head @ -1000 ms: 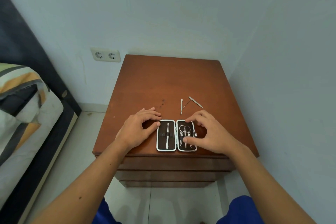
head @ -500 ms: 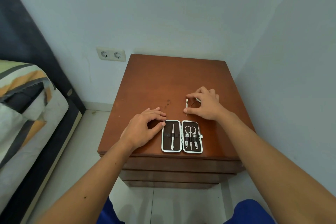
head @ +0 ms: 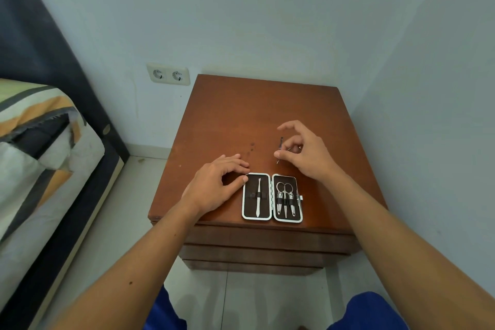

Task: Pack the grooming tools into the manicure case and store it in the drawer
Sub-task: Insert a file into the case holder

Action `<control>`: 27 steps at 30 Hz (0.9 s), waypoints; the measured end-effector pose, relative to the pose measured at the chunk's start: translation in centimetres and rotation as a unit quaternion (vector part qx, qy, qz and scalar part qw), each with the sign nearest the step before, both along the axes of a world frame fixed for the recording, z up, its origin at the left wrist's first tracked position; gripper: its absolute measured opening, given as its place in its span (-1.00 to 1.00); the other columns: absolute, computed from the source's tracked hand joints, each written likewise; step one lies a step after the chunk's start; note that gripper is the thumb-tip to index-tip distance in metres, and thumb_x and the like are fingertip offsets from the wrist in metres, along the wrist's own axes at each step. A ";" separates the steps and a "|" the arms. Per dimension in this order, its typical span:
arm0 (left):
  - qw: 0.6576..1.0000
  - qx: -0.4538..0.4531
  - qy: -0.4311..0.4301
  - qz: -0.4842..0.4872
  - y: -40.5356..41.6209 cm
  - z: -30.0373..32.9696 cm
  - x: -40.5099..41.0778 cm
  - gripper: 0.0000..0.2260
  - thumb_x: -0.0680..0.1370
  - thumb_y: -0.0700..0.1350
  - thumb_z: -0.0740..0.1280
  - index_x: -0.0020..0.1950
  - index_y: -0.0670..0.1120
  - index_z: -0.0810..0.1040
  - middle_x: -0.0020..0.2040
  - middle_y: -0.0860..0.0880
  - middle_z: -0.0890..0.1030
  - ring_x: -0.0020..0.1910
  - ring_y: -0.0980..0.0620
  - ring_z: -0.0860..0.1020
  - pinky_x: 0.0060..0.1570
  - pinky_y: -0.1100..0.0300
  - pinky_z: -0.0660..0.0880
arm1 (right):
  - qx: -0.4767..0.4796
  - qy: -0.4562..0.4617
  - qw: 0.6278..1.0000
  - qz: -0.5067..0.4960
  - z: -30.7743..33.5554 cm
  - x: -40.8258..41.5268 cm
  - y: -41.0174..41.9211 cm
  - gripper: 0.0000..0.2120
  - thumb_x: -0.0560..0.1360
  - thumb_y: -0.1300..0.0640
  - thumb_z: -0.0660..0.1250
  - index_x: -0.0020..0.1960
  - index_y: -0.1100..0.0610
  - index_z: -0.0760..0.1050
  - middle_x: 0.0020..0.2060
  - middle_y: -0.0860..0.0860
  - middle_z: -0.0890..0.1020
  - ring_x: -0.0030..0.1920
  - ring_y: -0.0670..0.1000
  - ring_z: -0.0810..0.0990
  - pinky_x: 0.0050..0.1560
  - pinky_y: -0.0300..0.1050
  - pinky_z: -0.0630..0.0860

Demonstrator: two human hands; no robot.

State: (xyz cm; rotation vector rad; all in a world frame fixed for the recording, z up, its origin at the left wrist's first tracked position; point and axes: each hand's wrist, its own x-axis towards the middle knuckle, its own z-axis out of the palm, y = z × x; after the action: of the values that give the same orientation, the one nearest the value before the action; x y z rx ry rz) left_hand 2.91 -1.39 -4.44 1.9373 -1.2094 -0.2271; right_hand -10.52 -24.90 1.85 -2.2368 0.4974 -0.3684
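My right hand [head: 305, 154] pinches a thin metal tool [head: 279, 150] between thumb and fingers just above the wooden nightstand [head: 254, 115], while my left hand [head: 214, 185] rests loosely curled, thumb touching the open manicure case [head: 272, 197] near the front edge. I can read no writing on the case, and the tool's tip is too small to make out. A double socket [head: 168, 73] sits on the pale wall, a bed [head: 34, 147] at left.

My right hand [head: 305, 153] has left the manicure case [head: 272, 197], reached toward one o'clock of it, and now pinches a slim metal tool [head: 279, 150] lifted off the nightstand [head: 227, 115].
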 end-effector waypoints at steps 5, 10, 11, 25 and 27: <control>1.000 0.000 -0.003 0.004 0.0 0.0 0.0 -0.80 0.61 0.03 0.45 0.21 0.09 0.72 0.28 0.23 0.66 0.44 0.32 0.45 0.60 0.18 0.20 | 0.058 -0.027 0.997 0.047 -0.8 -0.4 2.7 -0.75 0.49 0.09 0.55 0.06 -0.07 0.52 -0.29 -0.02 0.72 -0.33 -0.07 0.45 -0.13 -0.09 0.47; 1.000 0.000 -0.008 0.004 0.0 -0.1 -0.1 -0.81 0.61 0.03 0.45 0.21 0.09 0.73 0.27 0.23 0.67 0.45 0.31 0.45 0.60 0.17 0.21 | 0.089 -0.003 0.993 0.072 -2.0 -0.6 4.9 -0.60 0.44 0.04 0.60 0.13 -0.10 0.44 -0.30 -0.08 0.73 -0.34 -0.02 0.40 -0.15 0.00 0.46; 1.000 0.001 -0.009 0.004 0.0 -0.1 -0.1 -0.81 0.61 0.03 0.45 0.21 0.09 0.73 0.27 0.23 0.67 0.45 0.31 0.45 0.60 0.17 0.21 | 0.080 0.000 0.994 0.071 -2.1 -0.6 5.1 -0.60 0.43 0.03 0.60 0.11 -0.09 0.44 -0.29 -0.09 0.74 -0.33 -0.02 0.40 -0.14 0.00 0.47; 1.000 -0.007 -0.003 -0.001 0.0 -0.2 0.0 -0.80 0.59 0.02 0.47 0.21 0.08 0.73 0.28 0.23 0.66 0.46 0.30 0.45 0.60 0.14 0.22 | -0.069 0.006 0.995 0.070 -3.0 -0.1 5.9 -0.57 0.35 -0.18 0.62 0.14 -0.13 0.58 -0.07 -0.16 0.61 -0.07 -0.20 0.49 -0.03 -0.22 0.42; 1.000 -0.014 0.001 -0.002 0.0 -0.2 0.0 -0.80 0.59 0.01 0.47 0.20 0.07 0.73 0.28 0.23 0.67 0.45 0.30 0.45 0.60 0.14 0.22 | -0.092 0.011 0.993 0.079 -3.1 -0.2 6.1 -0.57 0.36 -0.23 0.58 0.16 -0.15 0.57 -0.05 -0.18 0.59 -0.03 -0.19 0.48 0.04 -0.13 0.48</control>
State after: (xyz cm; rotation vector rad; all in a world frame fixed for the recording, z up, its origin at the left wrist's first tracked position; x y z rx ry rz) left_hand 2.89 -1.39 -4.67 1.9105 -1.2088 -0.2138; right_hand -10.72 -18.85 -1.24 -2.4427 0.3056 -0.3179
